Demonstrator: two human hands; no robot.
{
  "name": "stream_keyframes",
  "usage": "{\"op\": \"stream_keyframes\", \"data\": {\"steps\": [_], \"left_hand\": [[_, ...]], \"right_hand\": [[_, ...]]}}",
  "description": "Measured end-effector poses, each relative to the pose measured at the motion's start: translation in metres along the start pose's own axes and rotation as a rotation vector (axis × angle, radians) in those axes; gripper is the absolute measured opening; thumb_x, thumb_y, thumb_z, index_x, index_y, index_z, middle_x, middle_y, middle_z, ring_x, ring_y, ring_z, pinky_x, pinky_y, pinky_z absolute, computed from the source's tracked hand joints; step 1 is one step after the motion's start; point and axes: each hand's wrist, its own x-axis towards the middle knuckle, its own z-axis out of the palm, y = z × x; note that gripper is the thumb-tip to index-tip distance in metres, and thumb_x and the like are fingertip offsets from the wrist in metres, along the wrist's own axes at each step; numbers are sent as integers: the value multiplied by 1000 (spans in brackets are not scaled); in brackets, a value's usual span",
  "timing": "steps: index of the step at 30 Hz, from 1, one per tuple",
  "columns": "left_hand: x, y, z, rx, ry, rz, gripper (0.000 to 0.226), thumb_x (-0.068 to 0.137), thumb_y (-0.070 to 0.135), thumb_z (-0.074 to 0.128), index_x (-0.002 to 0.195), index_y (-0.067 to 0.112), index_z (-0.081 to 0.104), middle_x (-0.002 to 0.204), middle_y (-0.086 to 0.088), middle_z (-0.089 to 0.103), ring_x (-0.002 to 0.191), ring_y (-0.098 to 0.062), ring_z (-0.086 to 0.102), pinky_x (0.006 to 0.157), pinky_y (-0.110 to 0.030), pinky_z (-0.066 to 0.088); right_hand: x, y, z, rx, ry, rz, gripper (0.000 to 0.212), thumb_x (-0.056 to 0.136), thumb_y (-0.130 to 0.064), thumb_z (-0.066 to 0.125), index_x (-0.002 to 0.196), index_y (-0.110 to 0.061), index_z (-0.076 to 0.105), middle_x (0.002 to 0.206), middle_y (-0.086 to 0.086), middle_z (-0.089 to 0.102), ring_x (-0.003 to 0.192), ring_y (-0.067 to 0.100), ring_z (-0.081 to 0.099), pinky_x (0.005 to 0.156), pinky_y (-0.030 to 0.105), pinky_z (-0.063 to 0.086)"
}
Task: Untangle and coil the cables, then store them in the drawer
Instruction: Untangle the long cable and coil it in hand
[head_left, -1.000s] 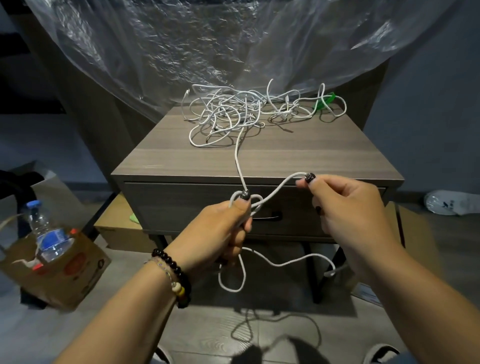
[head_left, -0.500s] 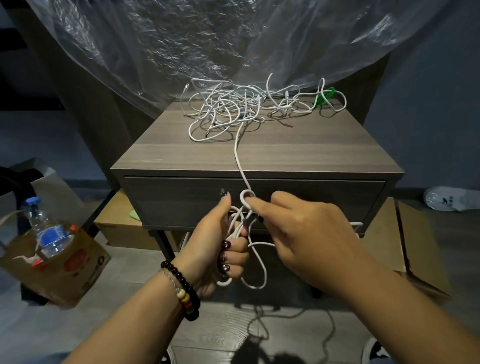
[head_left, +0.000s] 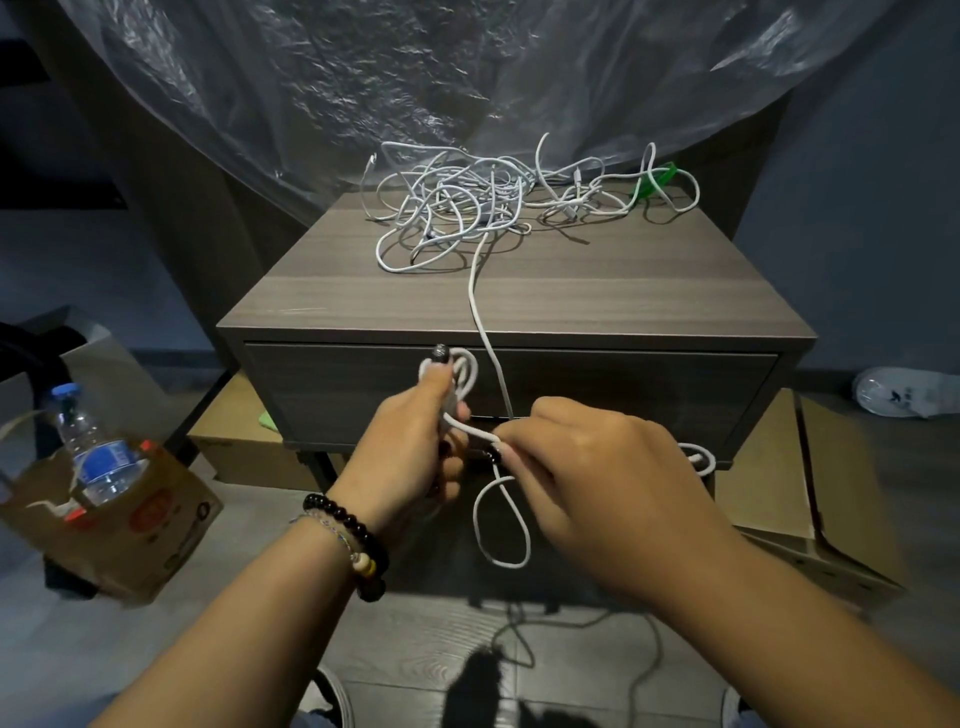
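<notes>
A tangle of white cables (head_left: 467, 202) lies at the back of the nightstand top (head_left: 623, 291). One white cable (head_left: 480, 322) runs from the tangle over the front edge down to my hands. My left hand (head_left: 415, 447) grips a small coil of that cable, with loops sticking up above the thumb. My right hand (head_left: 587, 467) pinches the same cable just right of the coil, and a loop (head_left: 501, 525) hangs below the fingers. The drawer (head_left: 623, 395) is closed behind my hands.
A green item (head_left: 654, 179) sits among the cables at the back right. Clear plastic sheeting (head_left: 467, 67) hangs behind the nightstand. A paper bag with a water bottle (head_left: 93, 457) stands on the floor at left. Cardboard boxes (head_left: 810, 467) lie at right and under the nightstand.
My right hand swung from the right in to the left hand, then dropped lower, laying another turn of cable on the coil. The hanging loop has shortened.
</notes>
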Motion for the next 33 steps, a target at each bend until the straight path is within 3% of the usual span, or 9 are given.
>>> {"op": "stream_keyframes", "data": {"steps": [5, 11, 15, 17, 20, 23, 25, 28, 33], "left_hand": [[9, 3, -7, -384, 162, 42, 45, 100, 44, 34, 77, 12, 54, 55, 2, 50, 43, -8, 45, 44, -19, 38], [12, 5, -10, -666, 172, 15, 39, 101, 45, 32, 84, 16, 51, 67, 1, 53, 54, -9, 54, 54, -22, 47], [13, 6, -14, -814, 189, -2, 40, 101, 44, 35, 82, 14, 51, 62, 1, 52, 51, -8, 55, 48, -19, 50], [15, 8, -19, -890, 188, 9, 41, 101, 45, 32, 79, 14, 47, 54, 3, 44, 42, -5, 45, 42, -15, 44], [19, 10, -28, -967, 178, -5, 43, 100, 48, 30, 76, 15, 44, 53, 7, 33, 37, -3, 32, 35, -14, 32], [23, 16, -41, -1029, 137, 6, 46, 100, 49, 30, 72, 15, 44, 52, 9, 30, 34, -2, 28, 32, -14, 26], [24, 23, -51, -1009, 75, 15, 46, 100, 48, 30, 72, 15, 44, 51, 10, 31, 32, -3, 29, 32, -13, 25], [19, 29, -55, -853, -51, -23, 42, 99, 46, 34, 76, 14, 47, 54, 10, 34, 32, -3, 30, 33, -10, 23], [4, 22, -27, -305, -133, 22, 44, 99, 48, 31, 77, 14, 49, 56, 3, 46, 29, 0, 29, 31, -11, 26]], "right_hand": [[-4, -7, 1, 176, -59, 27, 29, 95, -35, 43, 97, -23, 69, 81, -9, 60, 67, 12, 59, 58, 34, 53], [-5, -13, 3, 384, -242, 22, 22, 98, -28, 48, 109, -25, 67, 85, -11, 58, 77, 8, 54, 70, 31, 50], [-7, -11, 6, 500, -344, 52, 22, 98, -26, 48, 99, -17, 67, 79, -4, 62, 72, 16, 57, 70, 44, 51], [-8, -11, 5, 562, -389, 61, 24, 98, -27, 47, 83, -23, 65, 68, 0, 59, 64, 21, 55, 64, 48, 49], [-9, -9, 0, 648, -446, 89, 33, 98, -26, 49, 67, -27, 57, 59, 0, 52, 58, 26, 49, 57, 44, 42], [-7, -1, -6, 602, -409, 133, 30, 93, -30, 55, 65, -28, 65, 58, -3, 59, 53, 12, 51, 56, 35, 43], [-4, 10, -12, 613, -299, 210, 21, 85, -32, 61, 73, -22, 74, 64, -3, 67, 55, 3, 55, 58, 30, 46], [1, 28, -23, 675, -200, 335, 12, 77, -30, 69, 76, -23, 78, 70, -1, 72, 67, 12, 66, 68, 35, 53], [-2, 36, -21, 504, -97, 349, 10, 76, -21, 75, 72, -30, 77, 66, -11, 70, 66, 6, 66, 70, 36, 57]]}}
